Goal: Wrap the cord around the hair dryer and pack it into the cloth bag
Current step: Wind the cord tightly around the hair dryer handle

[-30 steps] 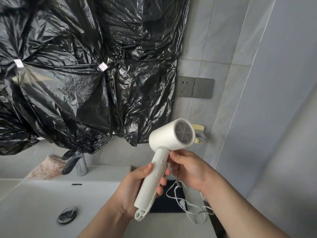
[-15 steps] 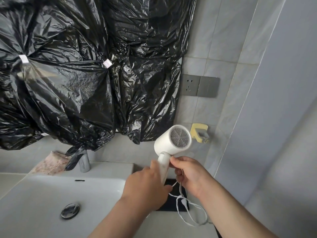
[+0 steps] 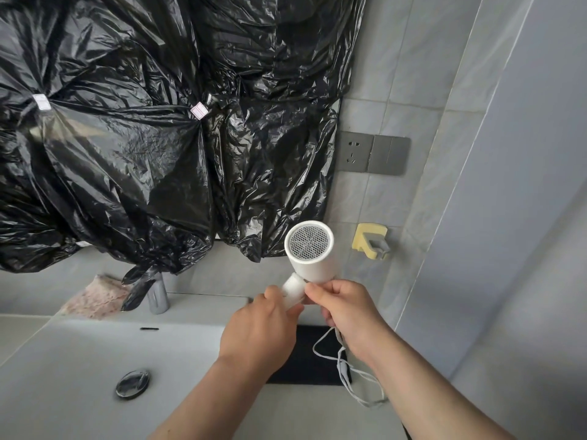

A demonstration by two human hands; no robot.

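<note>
A white hair dryer (image 3: 313, 254) is held up over the counter, its mesh intake facing me. My left hand (image 3: 259, 333) grips its handle, which is mostly hidden under the fingers. My right hand (image 3: 347, 311) pinches the top of the handle just below the barrel. The white cord (image 3: 344, 371) hangs in loose loops under my right wrist. A black cloth bag (image 3: 309, 360) lies flat on the counter beneath both hands.
A white sink (image 3: 79, 369) with a metal drain plug (image 3: 132, 383) sits at lower left, a tap (image 3: 157, 295) behind it. Black plastic sheeting (image 3: 143, 138) covers the wall. A wall socket (image 3: 373, 153) and yellow hook (image 3: 370, 241) are on the right tiles. A pinkish cloth (image 3: 95, 295) lies by the tap.
My left hand has turned over the handle, so its back now faces me and the handle is covered. The dryer's barrel has swung to face me, and the handle looks folded toward it.
</note>
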